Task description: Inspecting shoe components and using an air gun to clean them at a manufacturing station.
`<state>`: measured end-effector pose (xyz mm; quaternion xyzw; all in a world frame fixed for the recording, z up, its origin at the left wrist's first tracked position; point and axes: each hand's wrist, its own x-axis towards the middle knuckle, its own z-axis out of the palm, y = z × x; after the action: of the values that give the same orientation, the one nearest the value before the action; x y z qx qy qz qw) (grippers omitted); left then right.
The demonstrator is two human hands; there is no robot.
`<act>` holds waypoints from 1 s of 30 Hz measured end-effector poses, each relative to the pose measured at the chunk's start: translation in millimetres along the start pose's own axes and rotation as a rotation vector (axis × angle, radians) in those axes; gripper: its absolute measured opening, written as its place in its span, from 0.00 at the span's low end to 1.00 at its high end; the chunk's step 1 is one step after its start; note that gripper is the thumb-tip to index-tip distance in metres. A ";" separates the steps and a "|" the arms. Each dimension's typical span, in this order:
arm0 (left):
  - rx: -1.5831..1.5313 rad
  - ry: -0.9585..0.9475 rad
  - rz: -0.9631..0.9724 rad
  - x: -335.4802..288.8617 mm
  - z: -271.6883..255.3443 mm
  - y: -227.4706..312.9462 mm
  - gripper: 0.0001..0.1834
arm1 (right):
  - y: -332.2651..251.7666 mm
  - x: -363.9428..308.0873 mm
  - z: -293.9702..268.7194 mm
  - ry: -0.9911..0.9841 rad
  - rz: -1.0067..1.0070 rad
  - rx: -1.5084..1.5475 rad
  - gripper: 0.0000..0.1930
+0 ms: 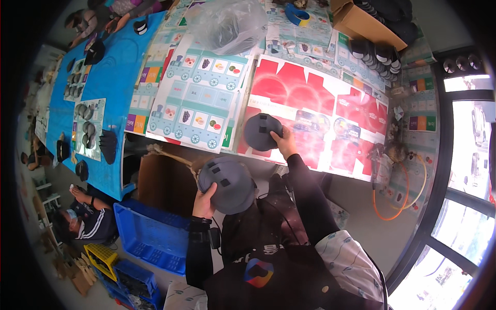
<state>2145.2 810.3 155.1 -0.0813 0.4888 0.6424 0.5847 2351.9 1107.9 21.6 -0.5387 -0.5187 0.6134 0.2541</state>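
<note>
— With the left hand point(203, 205)?
— Closed, pinching a grey disc point(231, 187) by its left edge, short of the desk's point(333, 152) near edge.
— With the right hand point(284, 143)?
— Closed likewise, pinching a darker disc point(259, 133) by its right edge, over the desk.

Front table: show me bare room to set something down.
Bare: the train-printed sheet, between the plastic bag and the grey piece in the right hand; also, probably, the red-printed sheet, though glare veils it. Crowded: the far right, with cardboard box and black pieces.
</note>
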 end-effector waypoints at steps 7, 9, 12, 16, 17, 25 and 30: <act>0.030 -0.020 0.034 12.3 27.2 -2.9 0.24 | -1.2 4.0 -9.9 0.046 -0.159 -0.419 0.21; 0.024 0.009 0.056 7.8 22.5 -4.3 0.25 | -24.1 -22.6 1.4 0.127 -0.171 -0.533 0.24; 0.037 -0.044 0.006 24.0 40.2 -7.4 0.27 | -71.6 -67.6 -10.4 0.099 -0.150 -0.439 0.32; 0.044 -0.100 0.107 46.1 78.4 -26.1 0.27 | -105.9 -127.0 -1.8 -0.173 -0.331 -0.443 0.34; 0.053 -0.118 0.120 48.8 85.9 -28.8 0.26 | -107.9 -128.8 -3.9 -0.082 -0.277 -0.457 0.28; 0.102 -0.158 0.061 52.2 102.6 -47.7 0.26 | -89.2 -123.3 -67.7 -0.083 -0.209 -0.347 0.13; 0.122 -0.002 0.077 55.0 69.6 -57.4 0.25 | -28.2 -83.7 -109.9 0.099 -0.206 0.066 0.10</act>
<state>2208.7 888.3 122.8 -0.0261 0.5292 0.6335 0.5639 2470.8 1084.2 93.6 -0.5035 -0.5376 0.5733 0.3589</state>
